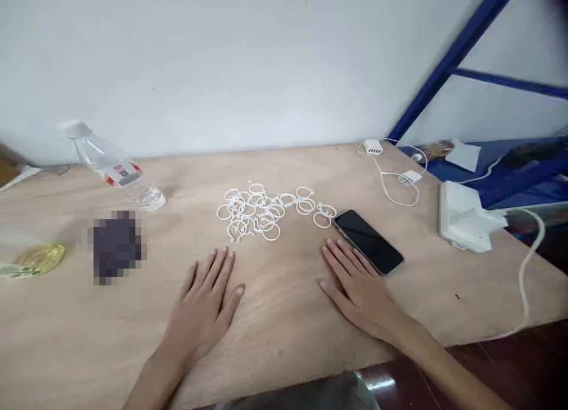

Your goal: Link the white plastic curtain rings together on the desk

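A loose heap of several white plastic rings [261, 212] lies on the wooden table [284, 339], a little beyond my fingertips. My left hand [204, 306] rests flat on the wood, palm down, fingers stretched toward the near left edge of the heap, holding nothing. My right hand [355, 283] also lies flat with fingers extended, its outer side right next to a black phone [368, 241] that lies screen up. A single ring [322, 219] sits just ahead of the right fingertips.
A clear water bottle [118, 170] lies tilted at the back left, with a blurred dark object [116, 244] and a gold wrapper [38, 259] near it. At the right are a white power strip [464, 218], chargers and cables [393, 182], and a blue metal frame [452, 55].
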Tool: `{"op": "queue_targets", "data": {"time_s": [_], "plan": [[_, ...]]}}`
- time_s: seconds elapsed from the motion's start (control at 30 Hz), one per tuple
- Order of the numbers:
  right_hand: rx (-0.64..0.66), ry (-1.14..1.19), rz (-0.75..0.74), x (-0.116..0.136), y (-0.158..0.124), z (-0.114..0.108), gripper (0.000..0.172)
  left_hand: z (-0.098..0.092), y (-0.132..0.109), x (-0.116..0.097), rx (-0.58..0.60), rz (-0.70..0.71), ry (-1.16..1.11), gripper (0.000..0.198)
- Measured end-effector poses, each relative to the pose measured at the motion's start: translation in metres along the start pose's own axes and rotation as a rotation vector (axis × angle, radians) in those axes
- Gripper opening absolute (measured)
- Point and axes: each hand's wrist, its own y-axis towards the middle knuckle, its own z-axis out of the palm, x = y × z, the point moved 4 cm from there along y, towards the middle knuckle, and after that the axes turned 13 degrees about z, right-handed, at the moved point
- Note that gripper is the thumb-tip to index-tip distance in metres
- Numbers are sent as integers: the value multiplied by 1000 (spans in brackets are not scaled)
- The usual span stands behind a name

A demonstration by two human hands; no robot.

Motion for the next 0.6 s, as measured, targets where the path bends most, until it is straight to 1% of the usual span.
{"op": "queue_targets", "data": {"time_s": [0.23,0.33,0.37,0.43,0.5,0.53,0.6], "plan": [[-25,26,11,2,1,0,63,-1,-1,0,-17,-11,-25,67],[-6,26,19,0,5,2,64,0,-1,1,-11,-17,-29,66],[-4,30,53,-1,8,2,66,0,-1,1,-11,-19,-32,66],[-28,20,185,-7,14,4,71,-1,-1,1,-11,-23,-38,66],[-58,-16,304,-10,19,5,72,-2,-1,1,-10,-26,-44,66],[-61,-38,328,-10,21,6,71,-2,-1,1,-9,-25,-47,66],[-44,-68,317,-9,22,8,68,-3,-1,1,-9,-27,-56,65]]}}
